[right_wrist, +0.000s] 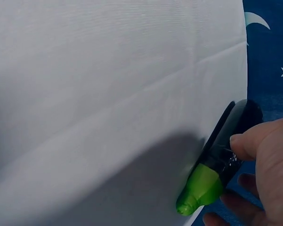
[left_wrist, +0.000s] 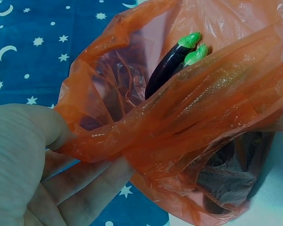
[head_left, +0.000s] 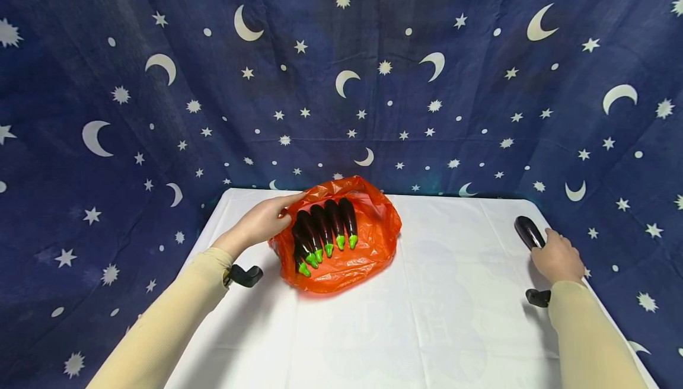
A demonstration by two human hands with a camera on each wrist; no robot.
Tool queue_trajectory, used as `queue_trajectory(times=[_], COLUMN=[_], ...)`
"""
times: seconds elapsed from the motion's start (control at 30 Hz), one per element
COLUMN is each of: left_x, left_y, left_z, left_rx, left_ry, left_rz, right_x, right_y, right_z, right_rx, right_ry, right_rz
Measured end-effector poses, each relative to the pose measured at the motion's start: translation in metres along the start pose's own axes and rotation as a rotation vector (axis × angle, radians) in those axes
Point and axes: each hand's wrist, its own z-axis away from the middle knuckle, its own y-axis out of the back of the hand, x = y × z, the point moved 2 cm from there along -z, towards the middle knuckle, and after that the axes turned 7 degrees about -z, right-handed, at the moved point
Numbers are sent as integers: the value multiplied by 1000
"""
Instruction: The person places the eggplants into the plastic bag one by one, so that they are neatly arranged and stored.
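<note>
My left hand pinches the left rim of a red-orange plastic bag, thumb on one side and fingers on the other in the left wrist view. The bag's mouth is spread, and several dark purple eggplants with bright green caps lie side by side inside it. Out at the right edge of the table, my right hand grips a single eggplant. In the right wrist view its green cap points toward the camera's lower left, the thumb lying on the dark body and the other fingers partly hidden.
A white cloth covers the table, whose right edge runs close beside the right hand. Behind and at both sides hangs a dark blue curtain printed with moons and stars. Each wrist carries a small black camera mount.
</note>
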Motion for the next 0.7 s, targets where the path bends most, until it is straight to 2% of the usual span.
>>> queue_trajectory(times=[0.33,0.7], left_x=[0,-2], left_y=[-1,-3], left_z=[-2,-3], left_rx=[-7,0], left_ry=[6,3], left_rz=[1,4], right_x=[-3,-3], right_y=[-2,-5], right_z=[-6,-12], right_rx=[-8,-17], right_ry=[24,6], right_rz=[15,28])
